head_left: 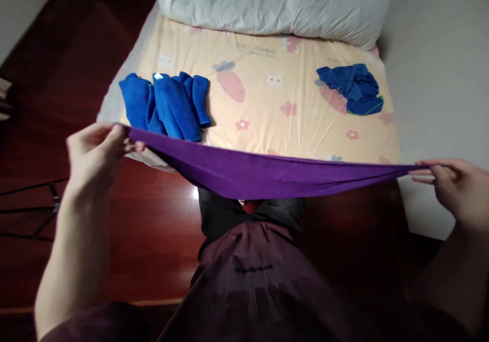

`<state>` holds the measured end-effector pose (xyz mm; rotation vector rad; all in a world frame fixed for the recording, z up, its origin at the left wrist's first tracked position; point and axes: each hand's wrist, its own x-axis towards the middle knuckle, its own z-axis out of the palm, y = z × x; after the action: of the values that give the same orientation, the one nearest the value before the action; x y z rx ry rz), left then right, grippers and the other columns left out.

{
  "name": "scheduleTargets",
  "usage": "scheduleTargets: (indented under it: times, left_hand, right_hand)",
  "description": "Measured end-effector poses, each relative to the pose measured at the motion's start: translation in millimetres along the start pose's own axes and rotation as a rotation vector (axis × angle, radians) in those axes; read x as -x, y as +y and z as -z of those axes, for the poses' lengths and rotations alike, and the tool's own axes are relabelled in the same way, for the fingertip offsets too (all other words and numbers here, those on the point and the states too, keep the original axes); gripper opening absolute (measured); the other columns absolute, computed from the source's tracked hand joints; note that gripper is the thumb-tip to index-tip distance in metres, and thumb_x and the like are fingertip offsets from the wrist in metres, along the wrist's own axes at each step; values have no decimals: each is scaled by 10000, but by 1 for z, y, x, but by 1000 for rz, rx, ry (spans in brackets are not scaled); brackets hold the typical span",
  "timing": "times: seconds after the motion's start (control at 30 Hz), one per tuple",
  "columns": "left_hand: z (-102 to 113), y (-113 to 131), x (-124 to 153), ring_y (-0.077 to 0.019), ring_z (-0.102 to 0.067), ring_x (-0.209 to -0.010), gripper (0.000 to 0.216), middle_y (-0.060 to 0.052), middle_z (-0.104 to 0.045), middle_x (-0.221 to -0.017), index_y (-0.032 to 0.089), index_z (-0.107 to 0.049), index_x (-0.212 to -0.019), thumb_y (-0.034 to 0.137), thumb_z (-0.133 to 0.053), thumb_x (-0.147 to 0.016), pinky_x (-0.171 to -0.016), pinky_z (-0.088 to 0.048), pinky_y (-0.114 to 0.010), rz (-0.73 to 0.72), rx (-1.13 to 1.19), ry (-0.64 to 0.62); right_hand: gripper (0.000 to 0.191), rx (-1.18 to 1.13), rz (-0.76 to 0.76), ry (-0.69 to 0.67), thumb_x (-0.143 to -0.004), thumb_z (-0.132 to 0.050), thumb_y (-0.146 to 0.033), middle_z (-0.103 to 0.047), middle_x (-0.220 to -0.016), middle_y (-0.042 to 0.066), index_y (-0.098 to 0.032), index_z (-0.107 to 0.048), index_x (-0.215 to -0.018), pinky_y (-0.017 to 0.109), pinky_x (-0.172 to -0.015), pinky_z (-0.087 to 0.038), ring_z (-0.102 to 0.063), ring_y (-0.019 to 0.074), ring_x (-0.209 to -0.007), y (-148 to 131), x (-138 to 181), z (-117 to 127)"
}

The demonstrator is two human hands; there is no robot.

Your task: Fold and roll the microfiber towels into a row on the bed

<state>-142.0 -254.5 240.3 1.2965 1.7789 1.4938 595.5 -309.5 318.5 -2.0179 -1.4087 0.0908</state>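
A purple cloth (pixel 244 171) is stretched wide in the air in front of me, sagging a little in the middle. At its left end, my left hand (pixel 97 151) pinches the corner between thumb and fingers. My right hand (pixel 454 181) grips the opposite end, where the fabric is drawn to a narrow point. Beyond the left part of the cloth, a bundle of folded blue fabric (pixel 173 108) lies on the bed with a small white tag on it. Farther right rests a crumpled dark blue garment (pixel 353 87) with a thin green edge.
The bed (pixel 263 108) has a pale yellow sheet with carrots and flowers. A rolled light grey quilt (pixel 275 8) lies across its far end. A pale wall (pixel 439 77) stands at the right. Dark thin legs of a stand (pixel 38 209) rise from the reddish wooden floor (pixel 148 250) at left.
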Motion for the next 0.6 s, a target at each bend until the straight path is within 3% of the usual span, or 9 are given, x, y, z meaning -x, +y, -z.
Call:
scheduleTargets:
  times: [0.1,0.17,0.23,0.33,0.4,0.47,0.53,0.6]
  left_hand:
    - [-45,-24,-57,-64,-700,-559,866,116,-599,-617,42,-598,-961,856,-827,-773,-866,-678,-526,-99,39,-250]
    - [-77,-28,-90,-42,-714,-569,756,136,-605,-656,16,-561,-1024,749,-730,-946,-856,-667,-437,-169,25,-341]
    - [-105,-20,-116,-48,-767,-676,615,99,-680,-757,-24,-536,-1108,591,-566,-1107,-875,-641,-351,-182,8,-369]
    - [-134,7,-147,-76,-808,-886,472,23,-775,-977,-61,-478,-1264,401,-436,-1177,-889,-619,-273,-117,64,-286]
    - [-143,24,-165,-91,-808,-965,407,-11,-794,-1105,-56,-448,-1322,321,-452,-1168,-891,-620,-264,-93,130,-201]
    - [-145,31,-183,-98,-799,-1025,379,-35,-788,-1173,-58,-440,-1334,269,-335,-1175,-914,-606,-288,-138,153,-140]
    - [-141,25,-198,-91,-782,-1073,441,-47,-780,-1174,-79,-429,-1319,215,-137,-1168,-944,-585,-321,-216,112,-110]
    - [-136,9,-205,-78,-778,-1078,413,-47,-785,-1171,-68,-434,-1295,189,-132,-1181,-964,-595,-323,-265,59,-110]
  right_hand:
    - [69,-179,-91,-167,-982,-768,-130,-835,-957,237,-124,-833,-1006,363,-809,-672,-834,153,-757,0,-42,-24]
    - [123,-210,-132,-145,-941,-794,-137,-830,-981,266,-52,-817,-1028,358,-828,-662,-828,132,-746,-2,-69,-41]
    - [177,-185,-122,-124,-942,-772,-139,-830,-1002,274,4,-803,-1042,318,-802,-635,-823,108,-745,-4,-97,-56]
    - [236,-172,-66,0,-963,-648,-136,-827,-997,274,72,-757,-932,263,-753,-568,-824,84,-778,-8,-141,-70]
    - [272,-217,-12,141,-946,-579,-140,-825,-1005,269,63,-699,-809,255,-738,-540,-823,81,-815,-8,-167,-73]
    - [268,-286,49,279,-922,-553,-151,-827,-1021,249,14,-649,-735,264,-735,-538,-818,85,-843,-4,-187,-73]
    - [264,-336,102,367,-916,-540,-149,-831,-1019,221,-39,-620,-690,284,-735,-550,-815,101,-854,2,-197,-73]
    - [265,-322,128,387,-914,-538,-96,-830,-981,201,-67,-614,-662,290,-738,-558,-811,111,-848,11,-197,-79]
